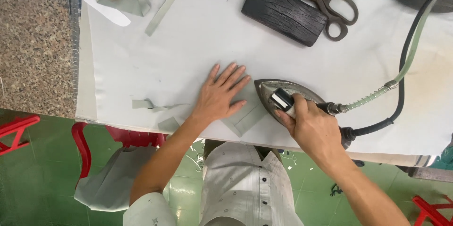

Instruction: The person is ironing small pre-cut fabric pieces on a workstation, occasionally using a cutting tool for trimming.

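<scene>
Pressing looks underway: left hand point(220, 94) lies flat on the fabric piece point(246, 115); right hand point(309, 124) grips the iron point(288, 96) at its edge.

On the ironing table point(141, 56), the left hand point(221, 94) lies flat on a folded fabric piece point(246, 117) at the near edge. Just to its right, the right hand point(311, 127) grips the steam iron point(288, 96), which rests on the same piece. Behind the iron lie a wooden block point(283, 12) and scissors point(325, 4). Left of the left hand lie fabric strips point(151, 105). The iron's hose point(406, 60) runs off rightward.
</scene>
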